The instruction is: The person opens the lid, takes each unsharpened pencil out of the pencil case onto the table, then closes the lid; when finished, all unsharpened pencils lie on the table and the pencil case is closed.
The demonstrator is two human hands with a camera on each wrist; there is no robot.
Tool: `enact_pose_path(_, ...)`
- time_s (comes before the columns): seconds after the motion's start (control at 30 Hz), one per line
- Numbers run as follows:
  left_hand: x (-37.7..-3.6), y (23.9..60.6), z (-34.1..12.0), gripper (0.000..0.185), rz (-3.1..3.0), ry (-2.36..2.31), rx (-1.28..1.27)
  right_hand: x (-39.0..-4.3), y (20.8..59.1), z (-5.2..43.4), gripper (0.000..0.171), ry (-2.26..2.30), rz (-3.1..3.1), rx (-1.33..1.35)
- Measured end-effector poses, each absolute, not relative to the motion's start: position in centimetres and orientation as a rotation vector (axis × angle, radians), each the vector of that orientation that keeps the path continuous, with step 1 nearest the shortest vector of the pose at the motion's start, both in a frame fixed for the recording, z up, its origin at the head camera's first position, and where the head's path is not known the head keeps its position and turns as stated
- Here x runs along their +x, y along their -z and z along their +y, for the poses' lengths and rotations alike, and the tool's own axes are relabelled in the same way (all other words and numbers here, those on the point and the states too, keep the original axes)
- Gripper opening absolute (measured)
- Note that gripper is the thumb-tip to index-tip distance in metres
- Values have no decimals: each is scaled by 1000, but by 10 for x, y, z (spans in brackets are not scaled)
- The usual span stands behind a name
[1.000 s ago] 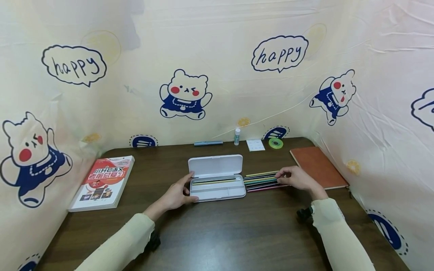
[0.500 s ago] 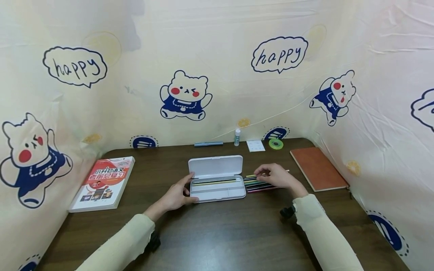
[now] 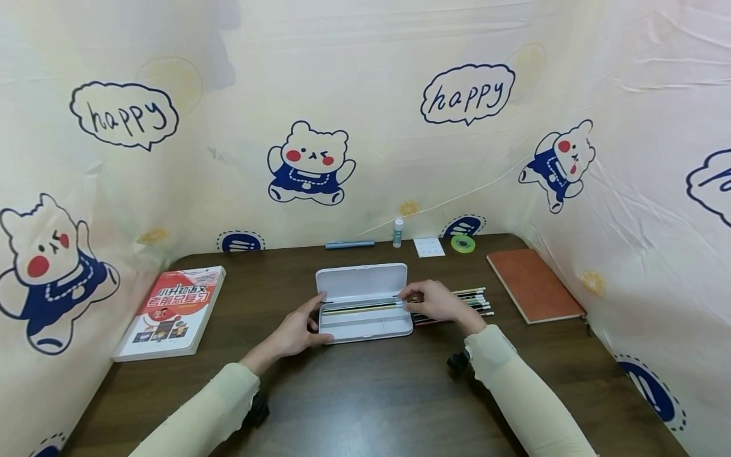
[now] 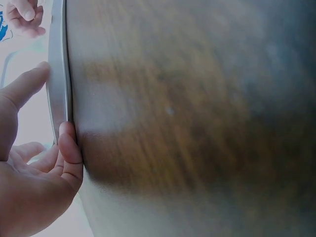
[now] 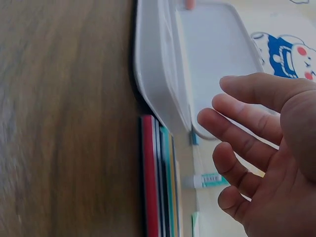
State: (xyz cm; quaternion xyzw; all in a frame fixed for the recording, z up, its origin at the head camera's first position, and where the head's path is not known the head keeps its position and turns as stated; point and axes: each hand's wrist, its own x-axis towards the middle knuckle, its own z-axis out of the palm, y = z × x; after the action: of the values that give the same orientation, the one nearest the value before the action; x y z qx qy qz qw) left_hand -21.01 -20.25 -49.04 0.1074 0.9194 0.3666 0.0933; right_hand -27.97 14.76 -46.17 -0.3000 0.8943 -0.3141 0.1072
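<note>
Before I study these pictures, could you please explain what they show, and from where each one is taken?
A person works with two bare hands; there is no machine. The wide picture comes from a camera on the head, the two close ones from cameras on the wrists. On the dark table lies an open white pencil case with pencils inside. The left hand grips the case's left end. The right hand reaches to its right end, fingers relaxed; whether it holds a pencil I cannot tell. More coloured pencils lie just right of the case. Also there: a red book, a brown notebook, a green tape roll and a small bottle.
</note>
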Motion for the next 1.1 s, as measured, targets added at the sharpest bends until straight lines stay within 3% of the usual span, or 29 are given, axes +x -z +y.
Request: enact_pose_path(1.1,-208,485,-201,100,2712,-1094,319,-277,476,120,10,587,2651,-979)
